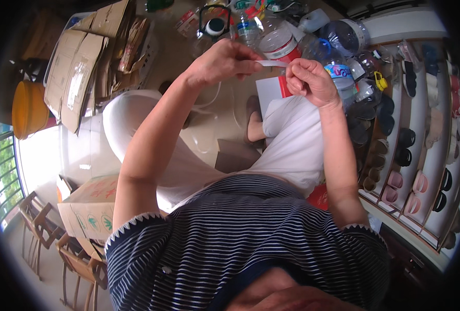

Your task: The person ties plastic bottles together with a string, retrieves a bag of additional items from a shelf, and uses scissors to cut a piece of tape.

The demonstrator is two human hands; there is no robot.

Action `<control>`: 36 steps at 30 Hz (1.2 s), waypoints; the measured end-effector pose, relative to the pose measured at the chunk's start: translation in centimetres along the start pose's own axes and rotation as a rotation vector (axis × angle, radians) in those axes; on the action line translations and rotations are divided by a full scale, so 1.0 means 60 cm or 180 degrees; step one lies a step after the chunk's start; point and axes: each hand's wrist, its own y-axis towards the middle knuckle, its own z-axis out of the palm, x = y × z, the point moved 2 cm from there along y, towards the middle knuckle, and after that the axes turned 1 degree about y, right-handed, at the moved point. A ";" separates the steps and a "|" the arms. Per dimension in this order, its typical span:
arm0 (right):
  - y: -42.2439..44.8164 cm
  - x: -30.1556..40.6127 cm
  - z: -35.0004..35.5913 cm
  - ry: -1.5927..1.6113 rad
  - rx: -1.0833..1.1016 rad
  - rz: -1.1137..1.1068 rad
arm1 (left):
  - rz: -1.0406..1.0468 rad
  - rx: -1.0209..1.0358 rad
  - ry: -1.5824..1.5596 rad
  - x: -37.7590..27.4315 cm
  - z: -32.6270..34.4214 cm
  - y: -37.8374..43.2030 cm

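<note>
A narrow white strip, perhaps plastic strapping (272, 63), stretches between my two hands. One part of it is pinched between the thumb and fingers of my left hand (230, 62). The curled fingers of my right hand (311, 79) grip the other part. From below my left hand a thin pale band (216, 95) curves down towards the floor; whether it is the same strip I cannot tell. Beyond my hands lie a clear jar with a red and white label (279, 43) and several clear plastic bottles (249, 31).
Flattened cardboard (74, 74) fills a crate at the left, beside an orange bucket (29, 110). A printed cardboard box (92, 206) and wooden chairs (39, 221) are lower left. A shoe rack (401, 210) stands at the right. A grey-brown box (235, 155) lies between my legs.
</note>
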 end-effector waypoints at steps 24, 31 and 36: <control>0.003 -0.004 0.065 -0.1441 -0.0418 -0.0314 | -0.0363 -0.0456 0.1416 0.027 0.046 0.006; 0.013 -0.022 0.078 -0.3285 -0.0254 -0.1216 | -0.0524 0.0211 -0.0270 0.026 0.044 -0.001; 0.015 -0.022 0.057 -0.4237 -0.0394 -0.1230 | 0.0000 -0.0146 0.1084 0.004 0.042 -0.006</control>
